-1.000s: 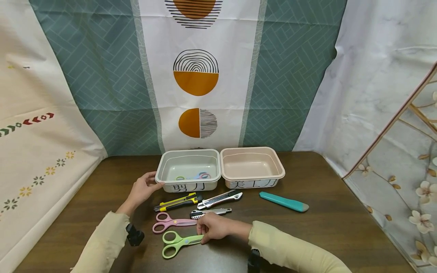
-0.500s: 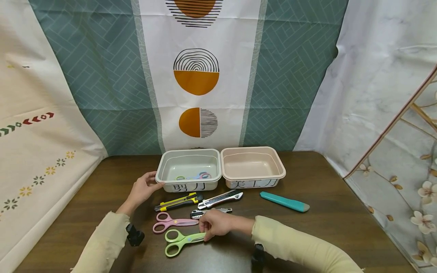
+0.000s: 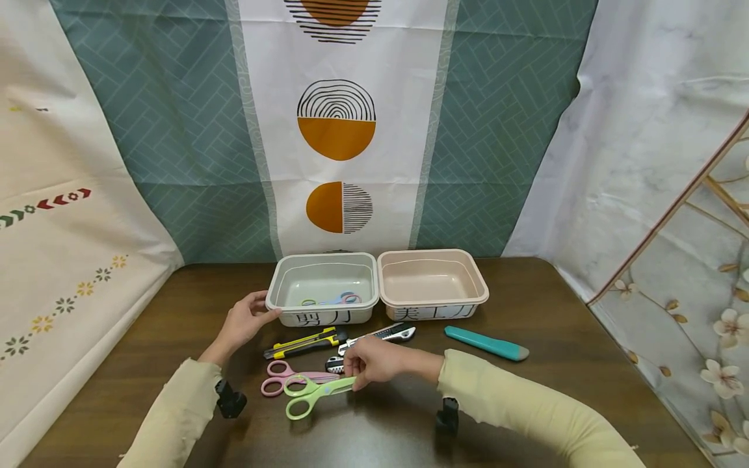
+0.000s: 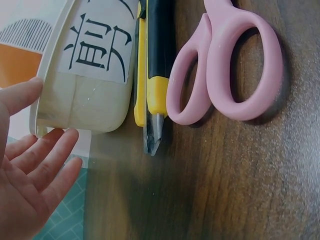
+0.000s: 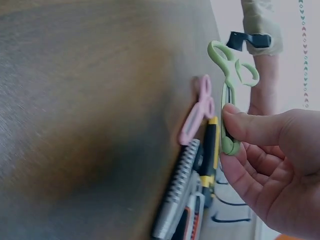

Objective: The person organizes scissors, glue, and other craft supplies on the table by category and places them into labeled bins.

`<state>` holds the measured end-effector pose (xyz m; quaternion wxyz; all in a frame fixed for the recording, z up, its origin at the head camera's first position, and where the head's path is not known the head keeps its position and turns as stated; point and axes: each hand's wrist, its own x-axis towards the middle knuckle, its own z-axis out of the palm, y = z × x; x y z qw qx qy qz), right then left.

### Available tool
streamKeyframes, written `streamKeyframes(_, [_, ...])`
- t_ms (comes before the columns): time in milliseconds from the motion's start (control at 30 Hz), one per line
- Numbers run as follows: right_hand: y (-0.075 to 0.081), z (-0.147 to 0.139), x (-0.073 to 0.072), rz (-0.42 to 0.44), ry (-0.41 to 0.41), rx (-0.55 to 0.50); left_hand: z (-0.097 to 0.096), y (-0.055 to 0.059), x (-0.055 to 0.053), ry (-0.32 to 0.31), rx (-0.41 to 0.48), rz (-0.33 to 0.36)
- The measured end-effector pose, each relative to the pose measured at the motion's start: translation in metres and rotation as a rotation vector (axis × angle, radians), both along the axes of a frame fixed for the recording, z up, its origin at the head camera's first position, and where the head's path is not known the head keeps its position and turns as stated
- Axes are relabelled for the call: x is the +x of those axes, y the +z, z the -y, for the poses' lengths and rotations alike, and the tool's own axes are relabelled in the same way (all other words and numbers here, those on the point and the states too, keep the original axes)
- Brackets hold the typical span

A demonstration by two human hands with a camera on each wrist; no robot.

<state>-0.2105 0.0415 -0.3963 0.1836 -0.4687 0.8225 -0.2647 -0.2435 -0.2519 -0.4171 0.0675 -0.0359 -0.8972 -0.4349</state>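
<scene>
In the head view my right hand (image 3: 374, 361) pinches green scissors (image 3: 313, 392) near the blade end, between thumb and fingers. Their handle loops point left, and one overlaps the pink scissors (image 3: 281, 379) lying on the table. The right wrist view shows the green scissors (image 5: 230, 75) held by thumb and fingertips, loops upward. My left hand (image 3: 246, 322) holds the near left corner of a grey-green plastic box (image 3: 328, 313). Its thumb (image 4: 27, 95) is at the rim, with the fingers along the end wall. Inside that box lie small scissors (image 3: 350, 299) with coloured handles.
A pink-beige box (image 3: 433, 305) stands right beside the grey-green one. In front lie a yellow-black utility knife (image 3: 307, 342), a silver-black one (image 3: 398, 332) and a smaller silver one (image 3: 335, 364), partly hidden by the right hand. A teal cutter (image 3: 487, 343) lies farther right.
My right hand has raised the green scissors and carried them slightly away from me, so they overlap the pink pair. The left hand keeps its place at the box corner.
</scene>
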Motion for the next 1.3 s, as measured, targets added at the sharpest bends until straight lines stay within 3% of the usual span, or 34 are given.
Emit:
streamKeyframes(633, [0.056,-0.009,-0.03,-0.084,-0.063,-0.06,-0.001,-0.002,-0.001,0.005,-0.006,-0.006])
streamKeyframes(1300, [0.066,-0.012,-0.064,-0.136,-0.177,-0.094,0.0,-0.001,-0.002,0.002,-0.004,-0.008])
